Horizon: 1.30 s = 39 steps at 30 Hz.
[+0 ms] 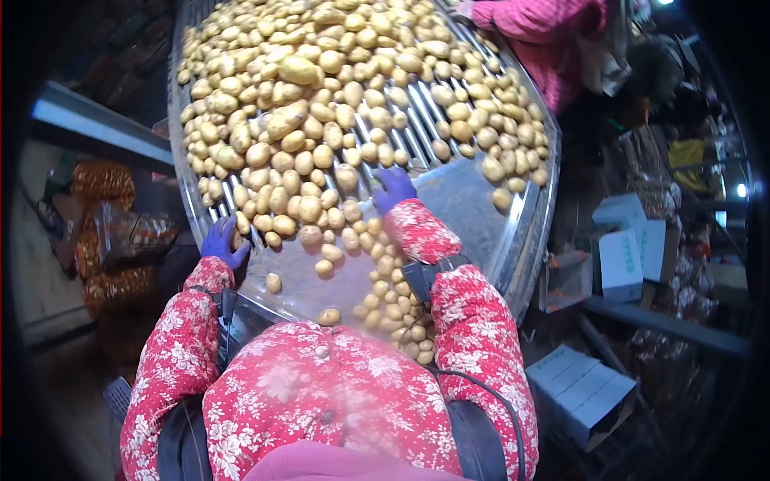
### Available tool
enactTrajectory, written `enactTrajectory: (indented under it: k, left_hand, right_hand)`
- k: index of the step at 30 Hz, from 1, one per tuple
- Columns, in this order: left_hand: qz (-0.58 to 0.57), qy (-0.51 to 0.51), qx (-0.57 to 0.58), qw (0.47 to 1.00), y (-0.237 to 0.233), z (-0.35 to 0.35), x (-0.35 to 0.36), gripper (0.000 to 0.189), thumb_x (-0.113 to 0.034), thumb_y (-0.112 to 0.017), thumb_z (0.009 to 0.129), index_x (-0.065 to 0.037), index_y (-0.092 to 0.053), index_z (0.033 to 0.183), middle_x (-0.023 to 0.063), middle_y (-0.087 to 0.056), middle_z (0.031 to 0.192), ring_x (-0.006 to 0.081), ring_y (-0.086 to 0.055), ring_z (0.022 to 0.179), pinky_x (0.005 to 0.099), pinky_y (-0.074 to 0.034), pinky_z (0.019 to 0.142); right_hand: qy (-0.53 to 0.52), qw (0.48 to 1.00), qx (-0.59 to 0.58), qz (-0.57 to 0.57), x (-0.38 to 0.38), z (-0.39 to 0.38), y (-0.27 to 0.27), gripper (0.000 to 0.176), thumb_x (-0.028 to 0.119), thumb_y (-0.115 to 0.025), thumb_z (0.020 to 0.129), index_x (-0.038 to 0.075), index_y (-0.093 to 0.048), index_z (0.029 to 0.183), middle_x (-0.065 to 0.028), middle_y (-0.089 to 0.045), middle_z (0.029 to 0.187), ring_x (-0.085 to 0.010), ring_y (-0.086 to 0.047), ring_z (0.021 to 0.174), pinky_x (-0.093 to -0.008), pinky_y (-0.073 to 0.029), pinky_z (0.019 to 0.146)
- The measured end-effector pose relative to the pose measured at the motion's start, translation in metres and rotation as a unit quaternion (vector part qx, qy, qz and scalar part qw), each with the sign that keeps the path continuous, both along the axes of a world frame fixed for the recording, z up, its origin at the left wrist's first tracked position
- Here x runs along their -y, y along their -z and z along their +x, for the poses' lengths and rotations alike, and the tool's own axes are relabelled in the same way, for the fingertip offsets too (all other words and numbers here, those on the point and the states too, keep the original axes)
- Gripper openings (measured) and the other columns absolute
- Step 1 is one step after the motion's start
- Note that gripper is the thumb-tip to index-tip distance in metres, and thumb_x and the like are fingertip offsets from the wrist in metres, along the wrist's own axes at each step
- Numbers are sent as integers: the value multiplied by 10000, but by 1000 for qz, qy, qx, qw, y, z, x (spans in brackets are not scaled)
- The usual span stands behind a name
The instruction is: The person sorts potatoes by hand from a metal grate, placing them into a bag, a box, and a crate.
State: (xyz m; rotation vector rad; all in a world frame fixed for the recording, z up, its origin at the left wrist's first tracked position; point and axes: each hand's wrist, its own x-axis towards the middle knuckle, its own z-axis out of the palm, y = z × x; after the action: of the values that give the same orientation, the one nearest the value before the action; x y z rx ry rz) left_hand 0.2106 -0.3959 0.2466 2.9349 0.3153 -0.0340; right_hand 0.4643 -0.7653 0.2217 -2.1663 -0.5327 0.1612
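Many potatoes (309, 208) cover a metal roller table (417, 120) and spill down its smooth sheet-metal end toward my body. My left hand (224, 243), in a purple glove, is at the table's left edge, its fingers bent beside a potato; whether it grips that potato is unclear. In the middle, where the rollers meet the metal sheet, my right hand (393, 191), also gloved in purple, rests with fingers spread against the potatoes. Below my right forearm, a dense stream of small potatoes (389, 301) lies near my body.
A co-worker's pink sleeve (541, 20) reaches over the table's upper right edge. White cardboard boxes (577, 389) stand at the lower right, with more boxes (622, 256) above them. Orange net sacks (104, 232) are stacked at the left, below a metal beam (100, 128).
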Motion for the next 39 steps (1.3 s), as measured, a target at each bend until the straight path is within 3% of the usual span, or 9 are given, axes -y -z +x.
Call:
enactTrajectory:
  k: [10,12,14,20,24,25,28,34,39]
  left_hand:
    - [-14,-14,-23,1000,-5,-2,2,781,-407,-705,766,-152,-388,1433,222,-465,1348,396,-434,1261,483,-359,1049]
    - [-17,-3,-12,1000,-2,-3,0,800,-411,-713,755,-155,-383,1438,218,-472,1341,394,-437,1257,482,-359,1050]
    - [-26,7,1,1000,-2,-1,-3,807,-412,-719,744,-156,-390,1436,214,-475,1337,390,-441,1254,480,-359,1051]
    - [-10,-52,150,987,-3,10,36,729,-411,-717,782,-104,-458,1390,224,-471,1360,381,-421,1281,486,-294,1097]
    - [-793,-114,-7,598,-22,21,126,520,-438,-419,986,-136,-434,1409,114,-539,1304,265,-547,1127,460,-480,944]
    - [-879,-214,-119,409,-91,27,159,487,-403,-418,992,-143,-440,1403,114,-552,1311,281,-573,1108,499,-509,885]
    - [-926,-213,-183,252,-52,45,156,428,-336,-473,982,-139,-489,1361,121,-599,1226,247,-643,948,374,-550,736]
    - [-362,-101,48,925,-12,23,71,348,-143,-662,840,-96,-596,1178,96,-611,1007,217,-587,797,335,-496,638]
    - [-67,147,-24,987,10,-49,13,424,-92,-669,737,-111,-618,1158,146,-601,983,347,-589,914,423,-495,796]
  right_hand:
    - [140,684,-424,577,21,-39,-33,229,59,-549,896,55,-566,1124,-61,-598,989,-174,-610,831,-315,-550,725]
    - [68,864,-254,429,19,-65,-27,216,125,-561,907,61,-557,1114,-50,-600,939,-169,-614,803,-294,-545,683]
    - [144,751,-424,486,16,-83,-47,287,191,-607,903,65,-555,1156,-52,-608,938,-165,-616,784,-274,-538,660]
    - [143,786,-393,455,33,-125,-60,387,186,-661,880,70,-549,1232,-56,-621,1006,-134,-597,781,-252,-513,683]
    - [77,954,-91,276,4,-151,-72,444,142,-669,867,42,-529,1276,-91,-586,1127,-157,-592,965,-276,-503,846]
    - [69,926,-188,319,-12,-162,-70,426,205,-718,827,39,-602,1202,-126,-633,1143,-213,-634,989,-337,-500,898]
    - [-20,983,65,169,-16,-163,-95,523,306,-774,763,84,-605,1206,-135,-626,1126,-284,-602,1043,-393,-468,943]
    - [189,974,116,-51,117,-49,-38,487,227,-691,812,23,-558,1234,-221,-584,1196,-366,-553,1118,-440,-428,1000]
    - [326,920,55,-211,199,45,-46,665,470,-626,825,43,-489,1316,-281,-543,1246,-437,-524,1167,-469,-419,1013]
